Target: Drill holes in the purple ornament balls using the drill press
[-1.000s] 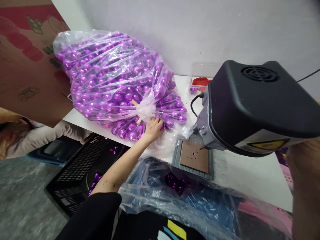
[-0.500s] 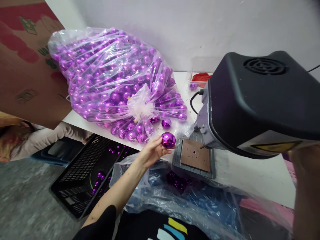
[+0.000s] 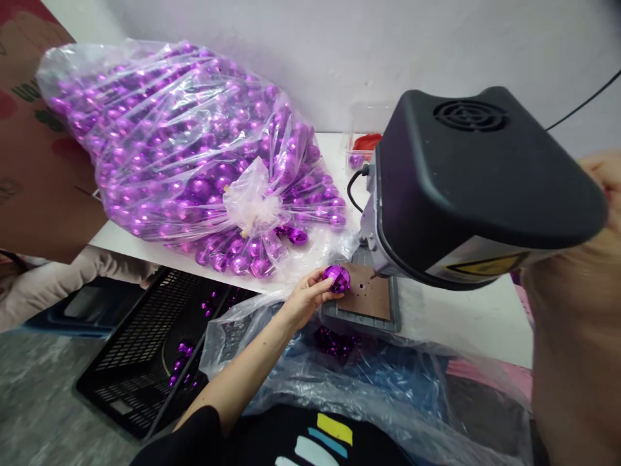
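Note:
My left hand (image 3: pixel 305 298) holds a purple faceted ball (image 3: pixel 338 278) at the left edge of the brown plate (image 3: pixel 372 295) under the black machine head (image 3: pixel 466 175). A big tied clear bag (image 3: pixel 169 142) full of the same purple balls lies on the white table (image 3: pixel 466 323) to the left. One loose ball (image 3: pixel 297 236) sits by the bag's knot. My right hand (image 3: pixel 600 184) reaches behind the machine head on the right; its fingers are mostly hidden, and the forearm fills the right edge.
A black slatted crate (image 3: pixel 140 349) with a few purple balls stands below the table. An open plastic bag (image 3: pixel 388 388) with balls lies in front of me. A cardboard box (image 3: pixel 29 162) is far left, another person's sleeve (image 3: pixel 48 291) under it. A small clear container (image 3: pixel 363 147) sits by the wall.
My left hand left the bag's knot with one purple ball and carried it right, to the plate under the machine. The view shifted right.

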Motion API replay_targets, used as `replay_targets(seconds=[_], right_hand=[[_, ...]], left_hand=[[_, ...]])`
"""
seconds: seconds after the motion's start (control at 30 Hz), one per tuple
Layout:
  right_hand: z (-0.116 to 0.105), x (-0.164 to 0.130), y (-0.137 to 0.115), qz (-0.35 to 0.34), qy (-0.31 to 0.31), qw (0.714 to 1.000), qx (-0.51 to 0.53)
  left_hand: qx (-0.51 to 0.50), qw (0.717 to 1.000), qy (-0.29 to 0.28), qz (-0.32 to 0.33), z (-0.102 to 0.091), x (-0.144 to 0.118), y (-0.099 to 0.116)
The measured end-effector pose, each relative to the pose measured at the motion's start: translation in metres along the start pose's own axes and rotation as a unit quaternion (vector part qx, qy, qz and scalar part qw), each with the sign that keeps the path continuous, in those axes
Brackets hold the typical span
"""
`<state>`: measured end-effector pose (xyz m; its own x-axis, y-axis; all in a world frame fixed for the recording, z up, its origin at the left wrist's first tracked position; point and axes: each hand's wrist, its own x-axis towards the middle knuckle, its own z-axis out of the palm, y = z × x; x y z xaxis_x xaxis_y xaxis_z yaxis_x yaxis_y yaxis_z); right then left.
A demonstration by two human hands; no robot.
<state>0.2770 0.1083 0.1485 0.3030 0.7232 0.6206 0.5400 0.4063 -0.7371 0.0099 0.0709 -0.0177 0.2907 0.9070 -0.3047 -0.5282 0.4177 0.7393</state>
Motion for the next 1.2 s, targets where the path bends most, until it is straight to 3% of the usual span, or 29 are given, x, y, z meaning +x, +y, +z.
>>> replay_targets(seconds=[0.23, 0.4, 0.63, 0.93, 1.03, 1.2], right_hand=[[0.006, 0.005, -0.012, -0.007, 0.026, 0.999, -0.030], [0.006, 0.004, -0.013, 0.002, 0.024, 1.000, -0.005], [0.005, 0.004, -0.015, 0.005, 0.008, 1.000, -0.006], [0.005, 0.004, -0.015, 0.003, 0.008, 1.000, -0.006], [0.004, 0.003, -0.015, 0.005, 0.006, 1.000, 0.002], [0.003, 0.003, -0.016, 0.022, -0.008, 1.000, 0.015]], left_hand=[[0.029, 0.999, -0.016, -0.005, 0.007, 0.006, -0.005], [0.137, 0.989, -0.015, 0.061, 0.011, 0.014, -0.015], [0.375, 0.910, -0.011, 0.175, 0.021, 0.025, -0.026], [0.503, 0.822, -0.060, 0.260, 0.029, 0.026, -0.027], [0.517, 0.812, -0.043, 0.267, 0.033, 0.027, -0.032], [0.495, 0.821, -0.043, 0.280, 0.028, 0.026, -0.042]])
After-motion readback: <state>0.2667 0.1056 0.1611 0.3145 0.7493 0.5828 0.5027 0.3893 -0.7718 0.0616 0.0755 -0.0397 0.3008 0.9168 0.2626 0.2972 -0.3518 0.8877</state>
